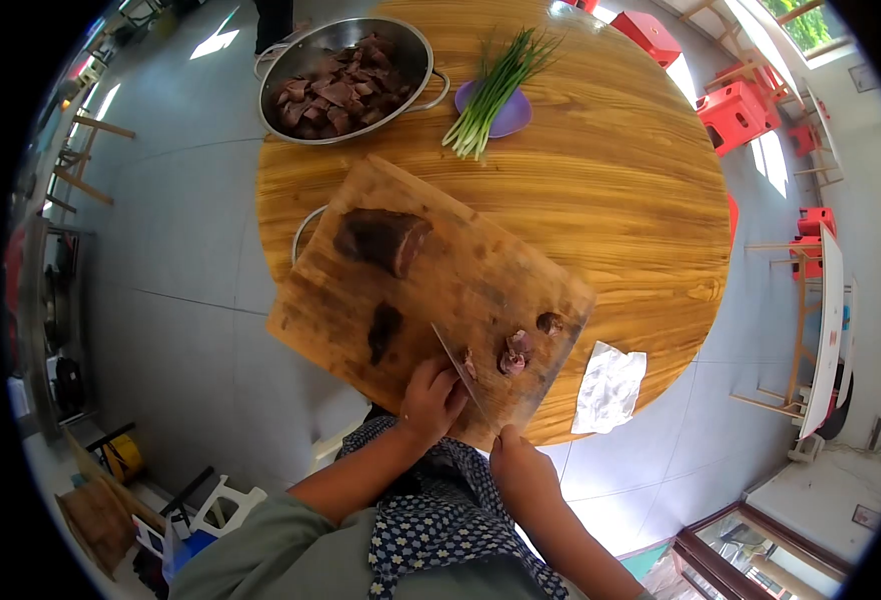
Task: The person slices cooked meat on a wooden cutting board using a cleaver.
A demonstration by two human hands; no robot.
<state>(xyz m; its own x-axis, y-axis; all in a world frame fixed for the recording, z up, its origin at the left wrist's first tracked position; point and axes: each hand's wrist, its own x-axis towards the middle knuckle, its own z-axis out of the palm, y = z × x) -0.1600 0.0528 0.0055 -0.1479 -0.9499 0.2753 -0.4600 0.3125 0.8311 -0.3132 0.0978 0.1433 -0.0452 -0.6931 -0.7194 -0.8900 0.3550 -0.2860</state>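
A wooden cutting board (461,250) lies slanted near me. My right hand (523,470) is closed round the handle of a cleaver (461,370), whose blade reaches over the board's near part. Close to the blade's left side, my left hand (433,405) has its fingers bent together at the board's near edge; whatever they hold is hidden. A small meat piece (470,363) lies by the blade. Further right are cut meat pieces (515,353) and a dark lump (550,323). A large dark chunk of meat (383,240) and a thin dark piece (385,332) lie on the left.
On the round wooden table (621,200) stand a steel pan (423,50) of meat pieces and a purple plate (513,117) under green onions (491,100). A crumpled white sheet (610,388) lies at the right edge. Red stools (731,117) stand beyond the table.
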